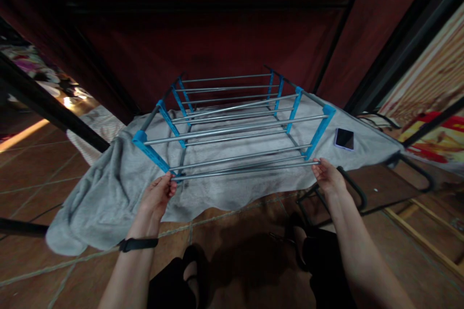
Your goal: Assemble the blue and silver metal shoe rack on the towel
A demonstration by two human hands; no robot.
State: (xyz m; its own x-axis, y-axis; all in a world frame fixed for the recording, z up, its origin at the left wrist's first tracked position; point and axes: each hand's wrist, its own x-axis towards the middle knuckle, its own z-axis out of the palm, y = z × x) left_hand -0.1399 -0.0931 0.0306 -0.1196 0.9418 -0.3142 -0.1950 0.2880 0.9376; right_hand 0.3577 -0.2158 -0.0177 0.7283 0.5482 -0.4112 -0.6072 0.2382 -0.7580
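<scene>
A rack (232, 128) of thin grey metal tubes and blue plastic brackets stands on a grey blanket. Along its near side runs a loose-looking metal tube (246, 170). My left hand (158, 194) pinches the tube's left end, close to the rack's front left blue bracket (152, 153). At the other end, my right hand (327, 176) grips the tube between thumb and fingers, just below the front right blue bracket (319, 131). Whether the tube touches the brackets I cannot tell.
The grey blanket (105, 188) drapes over a low support and hangs toward the tiled floor (239, 251). A phone (344, 139) lies on it at the right. Behind stands a dark red panel (217, 43). Black metal tubing (416, 166) juts out at the right.
</scene>
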